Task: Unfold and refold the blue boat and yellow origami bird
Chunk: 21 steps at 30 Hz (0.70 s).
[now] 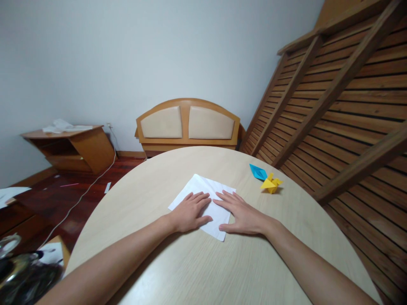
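A white sheet of paper lies turned at an angle on the round table, with faint creases across it. My left hand rests flat on its left part, fingers stretched out. On the right part lies my right hand, its fingers also spread and the thumb apart. Between the two hands a strip of the paper shows, and one corner points toward me. Parts of the sheet are hidden under both palms. Beyond my right hand sit a blue folded paper boat and a yellow origami figure, close together.
The round pale wooden table fills the foreground. A slatted wooden frame leans along the right side. Behind stands a padded headboard. A low cabinet with papers is at the left, and a white cable crosses the floor.
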Each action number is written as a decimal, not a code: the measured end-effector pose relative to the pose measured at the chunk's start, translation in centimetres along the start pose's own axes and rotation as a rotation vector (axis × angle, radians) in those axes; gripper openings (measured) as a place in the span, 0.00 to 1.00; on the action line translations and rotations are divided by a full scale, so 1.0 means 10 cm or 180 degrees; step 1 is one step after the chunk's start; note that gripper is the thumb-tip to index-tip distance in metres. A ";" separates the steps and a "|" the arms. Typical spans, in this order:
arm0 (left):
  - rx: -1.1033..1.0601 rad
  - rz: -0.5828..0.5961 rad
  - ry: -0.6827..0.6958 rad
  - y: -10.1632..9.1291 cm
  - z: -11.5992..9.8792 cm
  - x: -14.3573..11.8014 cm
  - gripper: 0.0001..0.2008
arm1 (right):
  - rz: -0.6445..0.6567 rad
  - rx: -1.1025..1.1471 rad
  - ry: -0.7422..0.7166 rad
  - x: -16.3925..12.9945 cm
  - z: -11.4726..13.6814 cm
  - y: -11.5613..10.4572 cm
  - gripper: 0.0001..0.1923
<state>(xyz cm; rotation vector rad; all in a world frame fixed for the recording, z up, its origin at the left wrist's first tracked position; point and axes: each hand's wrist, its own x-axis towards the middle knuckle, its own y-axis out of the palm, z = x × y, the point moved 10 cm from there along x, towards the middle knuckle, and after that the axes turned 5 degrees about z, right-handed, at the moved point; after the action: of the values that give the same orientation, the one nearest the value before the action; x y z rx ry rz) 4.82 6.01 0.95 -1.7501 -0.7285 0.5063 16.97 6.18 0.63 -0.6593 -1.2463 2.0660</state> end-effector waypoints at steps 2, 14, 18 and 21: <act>-0.0056 0.0014 -0.0009 0.01 0.04 0.00 0.33 | -0.0013 0.0034 -0.0049 0.00 0.04 0.00 0.48; 0.0055 0.0087 -0.0065 0.05 0.04 0.00 0.30 | -0.0490 0.0036 0.0188 0.11 0.02 0.00 0.34; 0.0021 0.0050 -0.0058 0.04 0.05 0.00 0.30 | -0.0327 0.0165 0.0191 0.09 -0.06 0.01 0.40; -0.0012 0.0042 -0.0027 0.04 0.05 0.00 0.30 | -0.0199 0.0260 0.0173 0.07 -0.02 0.00 0.43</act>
<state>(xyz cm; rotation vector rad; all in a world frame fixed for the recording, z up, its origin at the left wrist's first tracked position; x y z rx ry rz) 4.55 6.26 0.48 -1.7582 -0.7247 0.5219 16.69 6.81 0.47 -0.6272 -1.1319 2.0230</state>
